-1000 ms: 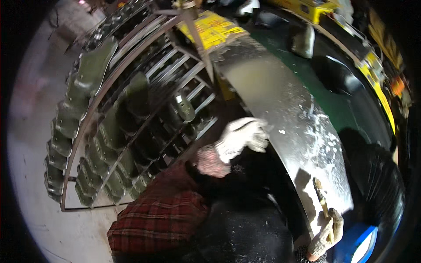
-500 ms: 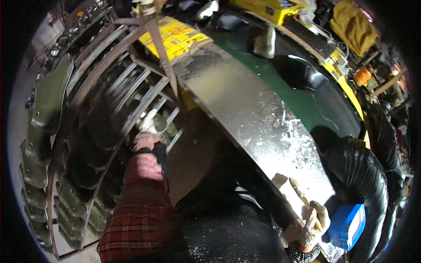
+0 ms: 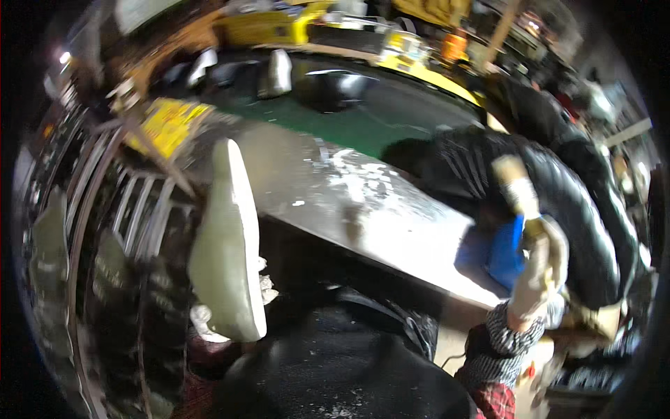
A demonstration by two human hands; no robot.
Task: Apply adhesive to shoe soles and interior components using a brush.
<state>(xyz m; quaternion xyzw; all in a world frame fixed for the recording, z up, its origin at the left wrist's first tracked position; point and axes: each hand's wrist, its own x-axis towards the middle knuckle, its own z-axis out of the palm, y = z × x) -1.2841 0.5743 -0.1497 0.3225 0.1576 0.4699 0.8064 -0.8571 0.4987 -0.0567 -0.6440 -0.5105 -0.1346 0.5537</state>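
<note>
My left hand (image 3: 201,321), in a whitish glove, grips a shoe sole (image 3: 222,258), olive-green with a pale edge. The sole stands nearly upright over the left end of my dark apron, and its bulk hides most of the palm; a few fingertips show at its right edge. At the right my gloved right hand (image 3: 541,269) is closed round a flat brush (image 3: 518,187), bristles up and blurred by motion. Behind that hand is a blue container (image 3: 506,255), its opening hidden. The metal-topped bench (image 3: 321,216) runs between the two hands.
At the left stands a metal rack (image 3: 80,258) with several olive soles. A yellow printed sheet (image 3: 167,127) lies at the bench's far left. Beyond is a green surface (image 3: 307,129) with dark and whitish pieces. A shiny black padded garment (image 3: 544,188) is close on the right.
My left hand has come out of the rack and now holds a sole up before me. My right hand has lifted the brush off the bench. The view has swung round.
</note>
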